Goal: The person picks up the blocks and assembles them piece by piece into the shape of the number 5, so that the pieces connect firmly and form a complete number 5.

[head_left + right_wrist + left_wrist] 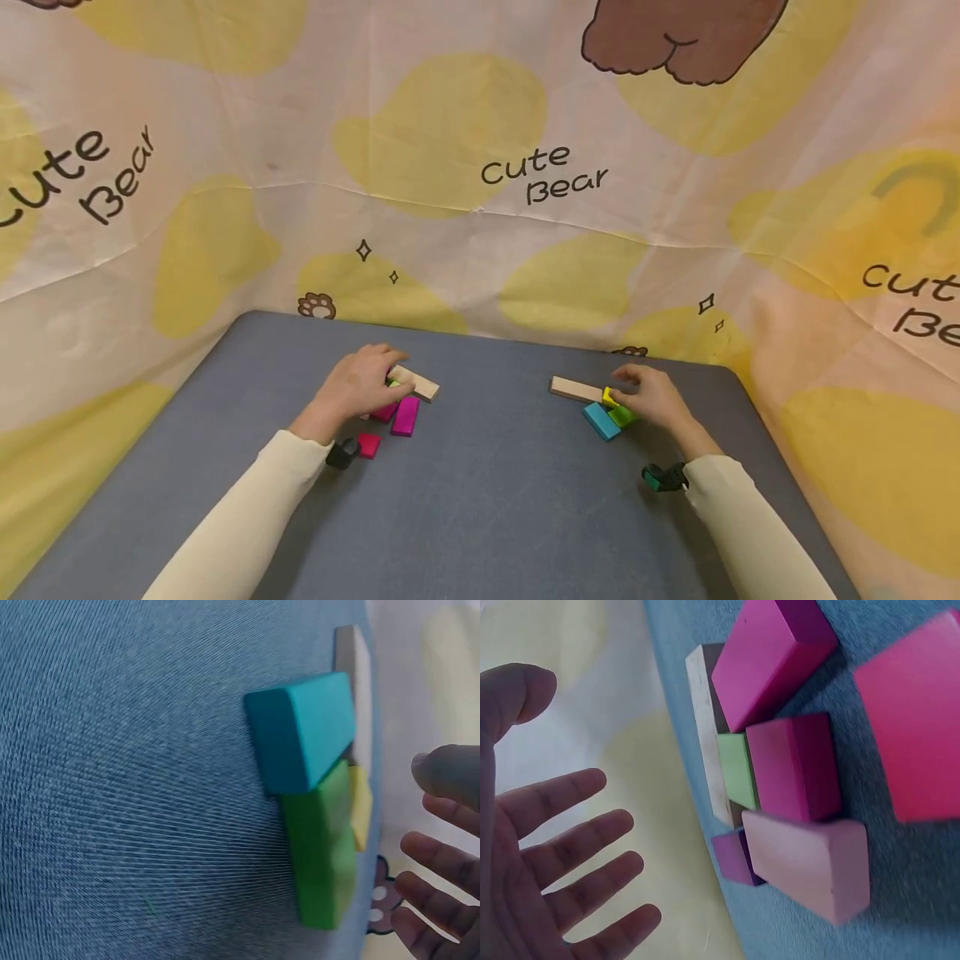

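Over the left cluster of wooden blocks hovers my left hand (360,383), its fingers spread and holding nothing in the left wrist view. Beneath it lie a magenta block (405,416), a darker pink block (795,769), a light green block (737,769), a pale pink block (802,859), a purple block (735,857) and a plain wood plank (422,386). My right hand (654,402), also empty with loosely bent fingers, hangs above a green block (322,855) and a yellow block (361,806). A blue block (602,421) touches the green one.
A red-pink block (369,445) lies apart, near the left wrist's black camera (343,453). Another plain plank (576,389) adjoins the yellow block. The blue-grey tabletop (487,483) ends against a printed cloth (465,250) at the back and sides.
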`<action>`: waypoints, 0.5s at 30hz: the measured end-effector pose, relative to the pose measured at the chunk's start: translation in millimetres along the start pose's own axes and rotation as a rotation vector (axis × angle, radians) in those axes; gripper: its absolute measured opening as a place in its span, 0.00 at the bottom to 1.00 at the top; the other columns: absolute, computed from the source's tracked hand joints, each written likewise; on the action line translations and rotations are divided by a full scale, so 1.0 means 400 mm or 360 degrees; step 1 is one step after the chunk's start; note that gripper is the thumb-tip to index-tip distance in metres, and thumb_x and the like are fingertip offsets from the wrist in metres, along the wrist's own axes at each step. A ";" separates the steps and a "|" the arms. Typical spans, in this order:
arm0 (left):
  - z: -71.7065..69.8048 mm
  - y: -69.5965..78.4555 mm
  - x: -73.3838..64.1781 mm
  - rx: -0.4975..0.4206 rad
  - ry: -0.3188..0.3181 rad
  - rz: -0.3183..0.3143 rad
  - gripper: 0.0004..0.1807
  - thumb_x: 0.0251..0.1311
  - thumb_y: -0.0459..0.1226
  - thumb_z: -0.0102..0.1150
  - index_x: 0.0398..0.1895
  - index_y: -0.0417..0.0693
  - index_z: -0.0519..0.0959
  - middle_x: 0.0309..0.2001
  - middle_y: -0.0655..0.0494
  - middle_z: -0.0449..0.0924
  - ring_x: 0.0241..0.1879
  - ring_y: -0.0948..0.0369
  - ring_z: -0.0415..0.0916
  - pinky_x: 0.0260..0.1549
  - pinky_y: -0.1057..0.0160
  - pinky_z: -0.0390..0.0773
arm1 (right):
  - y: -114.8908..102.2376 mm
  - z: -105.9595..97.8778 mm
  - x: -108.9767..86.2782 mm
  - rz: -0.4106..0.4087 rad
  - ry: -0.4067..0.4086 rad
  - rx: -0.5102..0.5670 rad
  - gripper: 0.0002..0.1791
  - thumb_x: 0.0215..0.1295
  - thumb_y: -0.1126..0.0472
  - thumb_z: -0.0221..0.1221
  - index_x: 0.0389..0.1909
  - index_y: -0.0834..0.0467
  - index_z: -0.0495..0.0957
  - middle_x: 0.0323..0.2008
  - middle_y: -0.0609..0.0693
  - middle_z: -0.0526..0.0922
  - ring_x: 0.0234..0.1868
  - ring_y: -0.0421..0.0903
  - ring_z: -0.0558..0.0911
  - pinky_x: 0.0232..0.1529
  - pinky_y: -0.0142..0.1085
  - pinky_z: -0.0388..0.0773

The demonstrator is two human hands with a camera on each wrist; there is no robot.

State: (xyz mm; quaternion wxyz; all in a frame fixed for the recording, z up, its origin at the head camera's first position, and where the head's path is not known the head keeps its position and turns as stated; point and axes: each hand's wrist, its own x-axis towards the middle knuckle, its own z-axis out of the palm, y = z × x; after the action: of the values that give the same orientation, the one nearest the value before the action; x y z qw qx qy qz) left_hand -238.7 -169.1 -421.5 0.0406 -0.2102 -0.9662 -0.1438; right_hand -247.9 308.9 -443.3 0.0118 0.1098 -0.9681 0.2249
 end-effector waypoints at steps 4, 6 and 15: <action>0.013 0.001 0.018 -0.0046 -0.0056 0.0023 0.28 0.59 0.54 0.55 0.59 0.49 0.77 0.58 0.49 0.76 0.57 0.47 0.72 0.50 0.45 0.75 | 0.006 0.014 0.009 0.0017 -0.0034 -0.0009 0.18 0.60 0.56 0.64 0.48 0.61 0.80 0.46 0.61 0.83 0.48 0.59 0.79 0.47 0.55 0.75; 0.022 -0.001 0.028 -0.0077 -0.0083 0.0034 0.27 0.59 0.53 0.56 0.59 0.51 0.77 0.58 0.50 0.76 0.58 0.48 0.71 0.52 0.45 0.74 | 0.011 0.022 0.012 0.0028 -0.0045 -0.0013 0.17 0.60 0.56 0.64 0.47 0.60 0.80 0.45 0.59 0.83 0.46 0.58 0.80 0.47 0.54 0.75; 0.057 -0.021 0.058 -0.0113 -0.0141 0.0101 0.24 0.57 0.49 0.61 0.57 0.53 0.79 0.55 0.52 0.77 0.57 0.49 0.72 0.55 0.46 0.72 | 0.023 0.040 0.022 0.0010 -0.0072 -0.0029 0.13 0.60 0.58 0.64 0.43 0.59 0.81 0.41 0.56 0.85 0.43 0.54 0.81 0.45 0.51 0.77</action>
State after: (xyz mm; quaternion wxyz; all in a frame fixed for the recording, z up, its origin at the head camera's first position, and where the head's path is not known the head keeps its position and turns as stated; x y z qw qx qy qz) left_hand -263.6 -160.6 -442.3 -0.0052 -0.2481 -0.9542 -0.1673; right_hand -258.1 308.1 -461.2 -0.0099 0.1116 -0.9705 0.2137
